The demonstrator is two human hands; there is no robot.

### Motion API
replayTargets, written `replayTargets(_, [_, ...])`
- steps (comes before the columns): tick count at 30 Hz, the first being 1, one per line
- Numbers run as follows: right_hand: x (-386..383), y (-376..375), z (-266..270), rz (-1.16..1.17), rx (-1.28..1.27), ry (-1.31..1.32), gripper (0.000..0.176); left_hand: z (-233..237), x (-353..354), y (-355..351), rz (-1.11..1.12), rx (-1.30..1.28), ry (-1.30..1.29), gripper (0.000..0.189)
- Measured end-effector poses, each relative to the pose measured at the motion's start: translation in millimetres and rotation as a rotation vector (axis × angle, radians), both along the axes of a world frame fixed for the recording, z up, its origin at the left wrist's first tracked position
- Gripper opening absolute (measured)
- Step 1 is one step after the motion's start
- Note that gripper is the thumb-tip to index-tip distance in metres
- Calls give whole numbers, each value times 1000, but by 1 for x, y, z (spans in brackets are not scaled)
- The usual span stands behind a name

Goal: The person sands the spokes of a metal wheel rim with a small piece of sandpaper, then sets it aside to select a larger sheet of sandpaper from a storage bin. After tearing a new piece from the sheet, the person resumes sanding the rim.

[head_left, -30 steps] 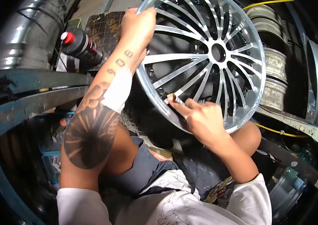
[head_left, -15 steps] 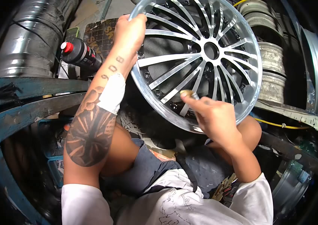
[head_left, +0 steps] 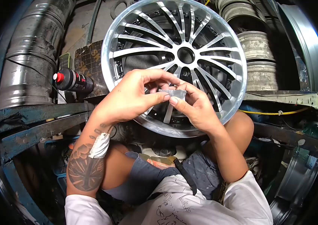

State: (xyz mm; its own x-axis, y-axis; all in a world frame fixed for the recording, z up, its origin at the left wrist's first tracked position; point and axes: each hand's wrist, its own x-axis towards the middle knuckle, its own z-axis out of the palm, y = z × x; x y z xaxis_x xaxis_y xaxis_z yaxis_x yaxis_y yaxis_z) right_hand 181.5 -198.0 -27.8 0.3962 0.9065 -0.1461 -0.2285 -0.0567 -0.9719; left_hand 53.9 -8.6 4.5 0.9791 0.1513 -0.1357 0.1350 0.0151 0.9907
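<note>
A multi-spoke alloy wheel rim (head_left: 234,98) with bright spoke faces and dark gaps stands tilted in front of me, near my knees. Over its lower spokes, my left hand (head_left: 134,93) and my right hand (head_left: 196,105) meet. Both pinch a small grey folded piece of sandpaper (head_left: 178,93) between thumbs and fingers. Part of the sandpaper is hidden by the fingers. Neither hand visibly grips the rim.
To the left, a dark bottle with a red cap (head_left: 74,80) lies tilted beside a large metal cylinder (head_left: 29,56). Stacked worn rims (head_left: 257,75) stand at the right, above a yellow hose (head_left: 271,113). Blue metal frames (head_left: 39,116) flank me.
My left hand has let go of the rim's upper left edge and come down to join the right hand at the sandpaper. In view, the rim sits further left.
</note>
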Motion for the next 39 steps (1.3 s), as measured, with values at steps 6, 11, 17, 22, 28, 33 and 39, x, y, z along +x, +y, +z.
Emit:
replayTargets(6, [-4, -5, 10, 246, 34, 407, 44, -4, -2, 10, 50, -283, -21, 37])
replayTargets(11, [-14, -9, 7, 168, -22, 288, 39, -18, 0, 8, -5, -193, -98, 58])
replayTargets(17, [-22, -14, -5, 161, -99, -985, 22, -52, 3, 65, 829, 792, -10, 55])
replayTargets(22, [-29, 6, -12, 393, -55, -1425, 39, -78, 22, 50, 920, 1028, 2, 64])
replayTargets(28, [-31, 10, -2, 644, -180, -1756, 43, -90, 22, 64, 965, 936, -213, 56])
replayTargets(33, [-29, 16, -2, 655, -191, -1704, 45, -92, 29, 62, 1079, 767, -215, 56])
replayTargets(39, [-32, 18, -12, 547, -184, -1659, 46, -66, 23, 61, 1009, 582, -209, 48])
